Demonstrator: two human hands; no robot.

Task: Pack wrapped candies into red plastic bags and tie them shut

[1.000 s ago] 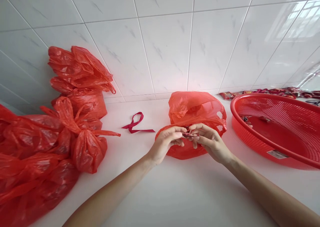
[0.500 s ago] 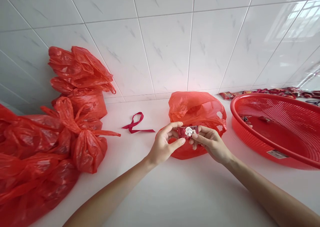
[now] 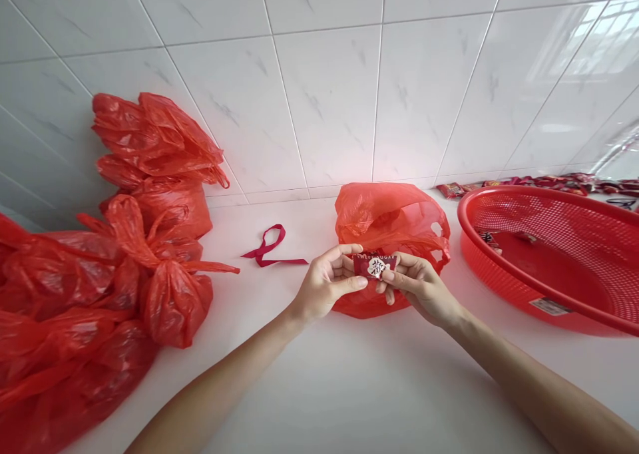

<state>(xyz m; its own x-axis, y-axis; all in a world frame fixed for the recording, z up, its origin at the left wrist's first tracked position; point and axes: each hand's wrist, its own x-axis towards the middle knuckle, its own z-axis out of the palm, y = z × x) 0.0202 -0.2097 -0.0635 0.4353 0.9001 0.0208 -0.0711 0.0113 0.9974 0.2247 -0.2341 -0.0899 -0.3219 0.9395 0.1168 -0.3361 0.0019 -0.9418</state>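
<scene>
Between my hands is a small dark red candy packet (image 3: 375,267) with a white printed emblem and the words "SWEET SUGAR". My left hand (image 3: 327,284) pinches its left end between thumb and fingers. The right end is gripped by my right hand (image 3: 417,284), thumb in front. Both hands are just in front of and over an open red plastic bag (image 3: 389,208), which stands on the white counter with its mouth toward me. My hands hide part of the bag's opening and what is inside it.
Tied red plastic bags (image 3: 170,294) are piled at the left. A dark red ribbon (image 3: 269,247) lies left of the open bag. To the right stands a red perforated basket (image 3: 499,274) with a few packets inside. More packets (image 3: 452,190) line the tiled wall (image 3: 329,108) behind.
The packet has tilted slightly between my fingers, so its printed face shows more fully. Both hands keep their hold in nearly the same spot. The view has shifted a little.
</scene>
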